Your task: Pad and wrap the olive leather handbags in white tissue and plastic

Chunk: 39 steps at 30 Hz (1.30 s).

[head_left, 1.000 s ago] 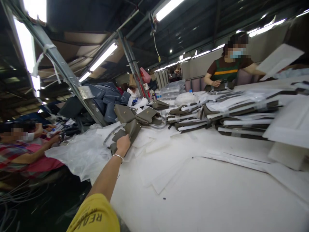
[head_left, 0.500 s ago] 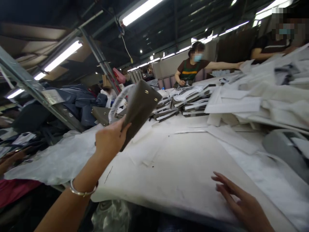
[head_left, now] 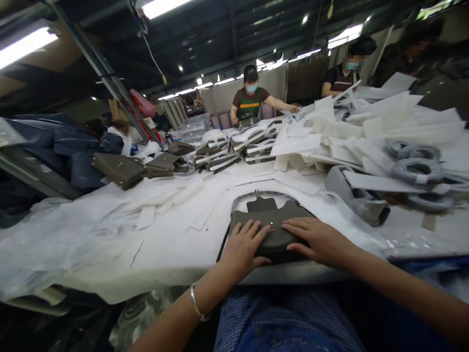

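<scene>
A dark olive-grey handbag point(head_left: 266, 215) lies flat on the white-covered table right in front of me. Its flap with a metal clasp piece points away from me, and a plastic-wrapped handle curves behind it. My left hand point(head_left: 244, 247) rests on the bag's left part, fingers stretched out. On the right part lies my right hand point(head_left: 318, 239), its fingers extended over the surface. Between the hands a small gold-coloured fitting point(head_left: 271, 226) shows on the bag. The bag's underside is hidden.
Similar bags point(head_left: 120, 168) stand at the left, and stacked bag pieces point(head_left: 252, 142) lie farther back. White sheets point(head_left: 330, 132) heap at the right, near wrapped coiled rings point(head_left: 417, 168) and a tape dispenser-like grey object point(head_left: 357, 195). A co-worker point(head_left: 251, 100) sits across the table.
The bag, held up in my left hand before, now lies on the table before me. My right hand has come onto it, and my left hand has opened. The view has turned right.
</scene>
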Tool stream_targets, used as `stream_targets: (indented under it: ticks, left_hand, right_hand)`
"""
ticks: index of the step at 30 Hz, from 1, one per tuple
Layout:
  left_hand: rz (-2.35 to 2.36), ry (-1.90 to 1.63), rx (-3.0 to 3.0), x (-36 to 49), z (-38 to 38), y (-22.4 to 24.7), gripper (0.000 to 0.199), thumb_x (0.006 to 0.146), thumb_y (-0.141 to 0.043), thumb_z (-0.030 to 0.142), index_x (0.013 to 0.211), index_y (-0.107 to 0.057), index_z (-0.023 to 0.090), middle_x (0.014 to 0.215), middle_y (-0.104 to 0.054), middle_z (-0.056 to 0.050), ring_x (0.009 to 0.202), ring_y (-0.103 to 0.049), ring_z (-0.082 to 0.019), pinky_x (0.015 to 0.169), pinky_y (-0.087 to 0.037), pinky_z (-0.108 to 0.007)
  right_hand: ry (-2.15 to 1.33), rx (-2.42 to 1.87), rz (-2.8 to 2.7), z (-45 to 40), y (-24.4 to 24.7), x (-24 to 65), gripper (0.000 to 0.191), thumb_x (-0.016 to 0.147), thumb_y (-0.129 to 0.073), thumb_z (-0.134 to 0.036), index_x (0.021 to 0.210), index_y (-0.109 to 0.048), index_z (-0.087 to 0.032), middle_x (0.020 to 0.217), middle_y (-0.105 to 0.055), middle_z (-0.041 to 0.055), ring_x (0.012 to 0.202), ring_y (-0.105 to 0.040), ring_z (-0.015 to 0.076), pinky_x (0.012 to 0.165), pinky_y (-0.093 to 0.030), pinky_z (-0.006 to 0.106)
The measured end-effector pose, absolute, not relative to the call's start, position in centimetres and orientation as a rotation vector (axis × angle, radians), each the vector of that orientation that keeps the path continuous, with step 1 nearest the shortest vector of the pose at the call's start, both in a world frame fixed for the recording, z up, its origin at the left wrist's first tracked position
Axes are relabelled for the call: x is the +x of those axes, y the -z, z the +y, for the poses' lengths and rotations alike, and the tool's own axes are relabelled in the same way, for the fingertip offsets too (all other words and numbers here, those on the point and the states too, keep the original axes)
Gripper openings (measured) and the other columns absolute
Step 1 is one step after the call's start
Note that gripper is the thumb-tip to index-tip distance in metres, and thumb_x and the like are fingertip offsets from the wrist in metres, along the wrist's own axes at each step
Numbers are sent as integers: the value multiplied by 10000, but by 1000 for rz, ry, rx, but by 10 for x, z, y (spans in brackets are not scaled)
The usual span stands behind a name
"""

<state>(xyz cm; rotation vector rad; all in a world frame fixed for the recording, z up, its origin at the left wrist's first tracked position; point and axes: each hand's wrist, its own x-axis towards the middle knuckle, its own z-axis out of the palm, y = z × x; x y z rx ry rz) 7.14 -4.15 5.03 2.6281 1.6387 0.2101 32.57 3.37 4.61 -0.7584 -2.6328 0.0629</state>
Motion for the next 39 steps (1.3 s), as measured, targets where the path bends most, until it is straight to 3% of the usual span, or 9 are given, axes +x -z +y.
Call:
stream_targets:
  ticks: [5, 8, 12, 15, 18, 22, 25, 28, 39]
  left_hand:
    - [1657, -188, 2665, 53, -44, -42, 932, 757, -767, 529, 1528, -287, 318, 1549, -417, -109, 1408, -403, -355, 1127, -358, -571]
    - [1677, -256, 2768, 50, -35, -18, 751, 854, -701, 388, 1505, -327, 379, 1498, -494, -62, 1346, -497, -313, 1096, -425, -522]
    - [1731, -325, 2941, 45, -34, 18, 543, 973, -496, 202, 1469, -402, 401, 1439, -559, -26, 1296, -557, -254, 1055, -490, -436]
    - [1680, -374, 2941, 46, -47, 30, 598, 974, -517, 354, 1525, -289, 398, 1539, -434, -52, 1384, -456, -281, 1096, -456, -466]
    - [1688, -413, 2849, 57, -57, 30, 746, 907, -569, 557, 1542, -201, 424, 1617, -273, -100, 1456, -316, -360, 1122, -381, -589]
    - [1755, -476, 2741, 76, -55, 33, 781, 863, -607, 602, 1527, -224, 454, 1620, -250, -135, 1457, -291, -403, 1108, -342, -655]
    - [1780, -540, 2715, 83, -53, 39, 745, 884, -609, 548, 1523, -237, 457, 1616, -261, -132, 1463, -285, -391, 1119, -333, -638]
    - [1797, -603, 2693, 84, -54, 41, 712, 898, -599, 524, 1518, -253, 462, 1611, -275, -127, 1471, -271, -383, 1127, -328, -629]
    - [1777, -734, 2627, 81, -58, 43, 620, 957, -465, 551, 1525, -231, 466, 1633, -223, -102, 1484, -242, -368, 1135, -332, -621]
  right_hand:
    - [-241, -542, -2920, 50, -60, 320, 850, 733, -763, -532, 1478, -458, -258, 1445, -545, 129, 1300, -519, 375, 1090, -389, 586]
    - [-280, -567, -2959, 57, -47, 312, 916, 686, -755, -308, 1521, -380, -287, 1510, -471, 114, 1365, -447, 393, 1117, -338, 615]
    - [-316, -654, -2864, 54, -2, 313, 856, 747, -543, -85, 1531, -337, -359, 1554, -409, 43, 1429, -375, 322, 1157, -300, 587]
    - [-403, -624, -2810, 41, 21, 320, 799, 856, -583, -246, 1568, -233, -338, 1607, -296, 56, 1484, -250, 321, 1200, -188, 606]
    - [-474, -590, -2784, 35, 22, 324, 851, 856, -648, -485, 1572, -219, -316, 1612, -284, 83, 1495, -209, 340, 1204, -123, 625]
    - [-586, -613, -2779, 43, 7, 320, 698, 891, -617, -522, 1515, -385, -312, 1550, -414, 87, 1464, -303, 329, 1196, -144, 624]
    - [-703, -686, -2676, 54, -5, 311, 432, 960, -530, -468, 1335, -620, -273, 1349, -635, 87, 1302, -539, 277, 1149, -339, 513]
    - [-721, -743, -2564, 67, -15, 296, 353, 979, -500, -403, 1211, -694, -221, 1194, -709, 94, 1123, -648, 232, 1007, -480, 368]
    - [-625, -599, -3249, 115, -62, 216, 136, 795, -652, -241, 850, -768, -195, 775, -731, 57, 727, -674, 212, 663, -458, 282]
